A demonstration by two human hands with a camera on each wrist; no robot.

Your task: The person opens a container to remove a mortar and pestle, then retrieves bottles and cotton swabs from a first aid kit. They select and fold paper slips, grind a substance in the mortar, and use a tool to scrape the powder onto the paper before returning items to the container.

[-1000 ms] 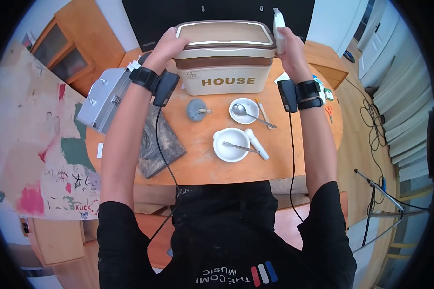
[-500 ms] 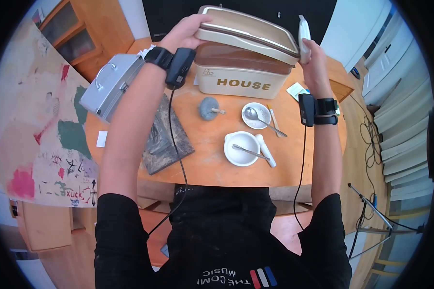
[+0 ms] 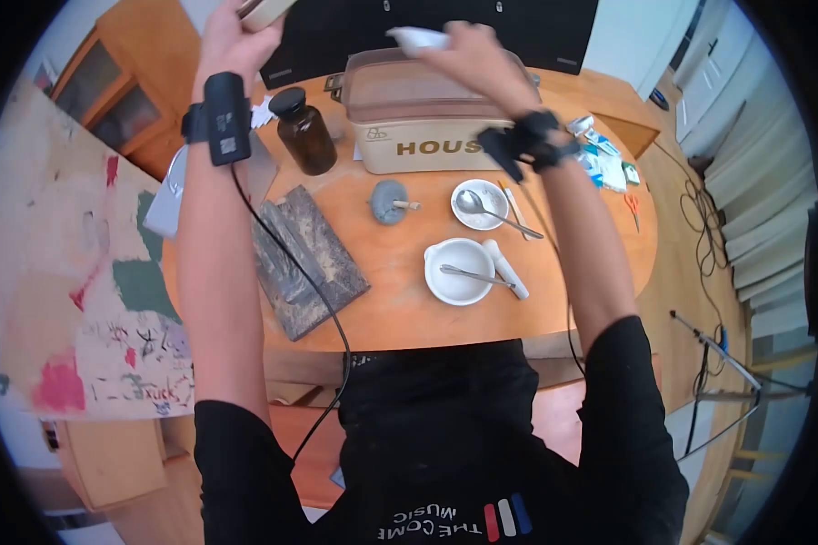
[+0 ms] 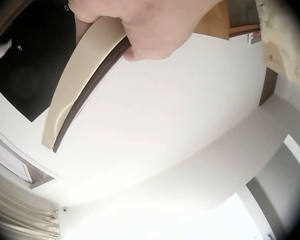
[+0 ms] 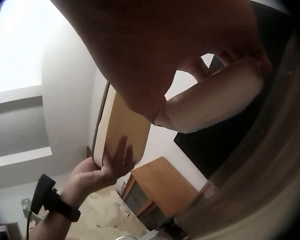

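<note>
In the head view my left hand (image 3: 232, 44) is raised at the upper left and grips the cream-and-brown lid (image 3: 268, 11) by its edge. The left wrist view shows the lid (image 4: 85, 70) standing on edge under the fingers. A cream storage box (image 3: 382, 156) lettered HOUSE, with a see-through brown upper part, stands uncovered at the back of the table. Over its right half, my right hand (image 3: 477, 62) holds a white elongated packet (image 3: 418, 39). Seen from the right wrist, thumb and fingers pinch the packet (image 5: 210, 102) at its ends, beside the box's wall.
A brown glass jar (image 3: 306, 145) stands left of the box. Nearer lie a dark slab (image 3: 314, 263), a round grey stone (image 3: 388, 202) with a wooden handle, a spoon (image 3: 509, 225) in a bowl, a white mortar (image 3: 450, 289) and its pestle (image 3: 509, 268). Orange scissors (image 3: 633, 209) lie right.
The lid has come off the box and moved up and left in my left hand. My right hand has swung left over the box with the packet. The brown jar now shows.
</note>
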